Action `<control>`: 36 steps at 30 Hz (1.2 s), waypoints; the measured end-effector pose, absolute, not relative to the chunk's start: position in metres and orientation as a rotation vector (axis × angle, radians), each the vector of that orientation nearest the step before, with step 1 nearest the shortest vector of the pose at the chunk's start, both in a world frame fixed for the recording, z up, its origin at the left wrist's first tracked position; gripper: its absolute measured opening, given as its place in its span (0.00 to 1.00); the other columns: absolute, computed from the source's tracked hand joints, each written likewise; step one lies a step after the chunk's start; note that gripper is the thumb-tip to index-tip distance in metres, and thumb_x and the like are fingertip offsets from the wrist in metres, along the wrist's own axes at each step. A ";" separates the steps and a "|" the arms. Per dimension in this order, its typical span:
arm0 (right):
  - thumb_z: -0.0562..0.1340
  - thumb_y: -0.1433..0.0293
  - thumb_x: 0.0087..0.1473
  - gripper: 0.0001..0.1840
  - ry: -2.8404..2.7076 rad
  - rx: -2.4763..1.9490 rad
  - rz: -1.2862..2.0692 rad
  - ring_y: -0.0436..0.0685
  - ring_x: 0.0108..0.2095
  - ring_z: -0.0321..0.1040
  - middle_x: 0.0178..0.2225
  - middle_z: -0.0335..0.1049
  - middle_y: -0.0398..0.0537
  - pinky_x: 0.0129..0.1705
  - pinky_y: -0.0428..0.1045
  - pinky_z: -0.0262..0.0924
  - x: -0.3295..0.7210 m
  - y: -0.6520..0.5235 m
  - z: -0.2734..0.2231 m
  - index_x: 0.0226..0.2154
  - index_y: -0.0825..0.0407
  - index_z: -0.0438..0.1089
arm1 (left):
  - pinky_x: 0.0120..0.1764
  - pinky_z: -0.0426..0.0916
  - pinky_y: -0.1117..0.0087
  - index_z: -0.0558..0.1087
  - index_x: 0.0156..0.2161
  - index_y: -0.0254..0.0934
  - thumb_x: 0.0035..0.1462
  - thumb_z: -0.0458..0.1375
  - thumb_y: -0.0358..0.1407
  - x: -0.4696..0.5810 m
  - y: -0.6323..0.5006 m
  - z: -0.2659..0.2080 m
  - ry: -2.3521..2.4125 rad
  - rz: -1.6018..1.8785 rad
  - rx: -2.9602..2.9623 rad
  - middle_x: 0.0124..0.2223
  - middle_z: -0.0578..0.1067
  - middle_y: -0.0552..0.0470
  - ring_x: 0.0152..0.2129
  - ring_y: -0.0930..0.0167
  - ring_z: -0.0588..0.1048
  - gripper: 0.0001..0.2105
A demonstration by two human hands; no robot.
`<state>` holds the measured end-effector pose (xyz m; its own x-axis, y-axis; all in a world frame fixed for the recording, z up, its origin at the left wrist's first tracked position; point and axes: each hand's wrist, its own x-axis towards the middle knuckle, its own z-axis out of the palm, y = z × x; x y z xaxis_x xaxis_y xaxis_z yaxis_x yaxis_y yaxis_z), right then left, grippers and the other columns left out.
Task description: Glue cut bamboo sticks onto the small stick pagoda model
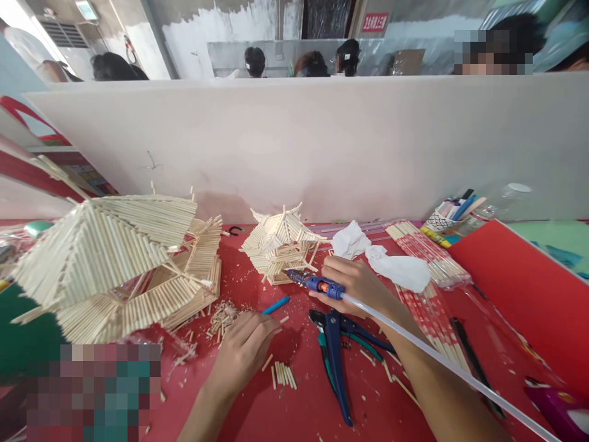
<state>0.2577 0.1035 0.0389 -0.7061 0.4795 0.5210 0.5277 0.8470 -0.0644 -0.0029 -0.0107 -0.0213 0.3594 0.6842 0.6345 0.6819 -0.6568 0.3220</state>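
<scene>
In the right hand (353,279) sits 1 blue glue gun (317,283).

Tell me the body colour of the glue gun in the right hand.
Blue glue gun, with an orange patch on its side; head view.

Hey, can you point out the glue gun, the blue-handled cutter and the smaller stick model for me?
Glue gun (313,283), head view: on its blue body.
Blue-handled cutter (337,359), head view: on a blue handle.
Smaller stick model (281,231), head view: on its roof.
</scene>
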 end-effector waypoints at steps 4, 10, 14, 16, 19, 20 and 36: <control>0.57 0.59 0.66 0.19 -2.474 -0.758 -0.113 0.53 0.27 0.62 0.28 0.66 0.46 0.26 0.48 0.53 0.258 0.103 0.040 0.26 0.51 0.67 | 0.39 0.69 0.71 0.71 0.45 0.39 0.66 0.54 0.25 -0.002 -0.011 -0.021 1.335 1.251 2.587 0.38 0.80 0.51 0.33 0.72 0.77 0.08; 0.58 0.57 0.65 0.19 -2.496 -0.782 -0.084 0.52 0.27 0.61 0.28 0.66 0.46 0.27 0.48 0.52 0.259 0.104 0.038 0.27 0.51 0.68 | 0.38 0.71 0.72 0.72 0.45 0.40 0.65 0.57 0.27 0.000 -0.010 -0.015 1.462 1.450 2.554 0.37 0.77 0.52 0.32 0.73 0.76 0.07; 0.58 0.56 0.66 0.20 -2.502 -0.779 -0.053 0.53 0.28 0.62 0.28 0.67 0.46 0.28 0.49 0.53 0.258 0.103 0.040 0.29 0.51 0.69 | 0.37 0.71 0.72 0.73 0.45 0.39 0.65 0.56 0.26 -0.001 -0.008 -0.007 1.460 1.498 2.607 0.37 0.77 0.52 0.32 0.73 0.76 0.07; 0.57 0.56 0.67 0.20 -2.498 -0.787 -0.048 0.53 0.28 0.63 0.29 0.68 0.46 0.28 0.49 0.53 0.258 0.102 0.042 0.29 0.52 0.69 | 0.37 0.71 0.72 0.73 0.45 0.39 0.65 0.56 0.26 -0.002 -0.005 -0.002 1.461 1.507 2.620 0.37 0.77 0.51 0.32 0.73 0.76 0.08; 0.57 0.58 0.68 0.18 -2.497 -0.780 -0.013 0.53 0.29 0.64 0.30 0.69 0.47 0.29 0.48 0.54 0.260 0.101 0.044 0.32 0.52 0.71 | 0.37 0.71 0.73 0.74 0.44 0.40 0.64 0.58 0.26 -0.005 0.002 0.006 1.483 1.528 2.648 0.37 0.77 0.52 0.31 0.74 0.76 0.07; 0.57 0.59 0.68 0.17 -2.501 -0.770 0.006 0.53 0.29 0.64 0.31 0.69 0.47 0.30 0.48 0.55 0.260 0.101 0.044 0.33 0.52 0.72 | 0.37 0.71 0.73 0.74 0.44 0.40 0.64 0.59 0.27 -0.005 0.005 0.009 1.488 1.535 2.668 0.37 0.77 0.53 0.31 0.74 0.76 0.07; 0.59 0.58 0.67 0.17 -2.468 -0.880 0.034 0.52 0.29 0.66 0.33 0.70 0.47 0.30 0.48 0.55 0.269 0.104 0.048 0.31 0.52 0.70 | 0.38 0.62 0.68 0.74 0.44 0.38 0.65 0.58 0.27 0.004 0.048 0.009 1.613 1.141 3.025 0.35 0.77 0.51 0.31 0.70 0.72 0.05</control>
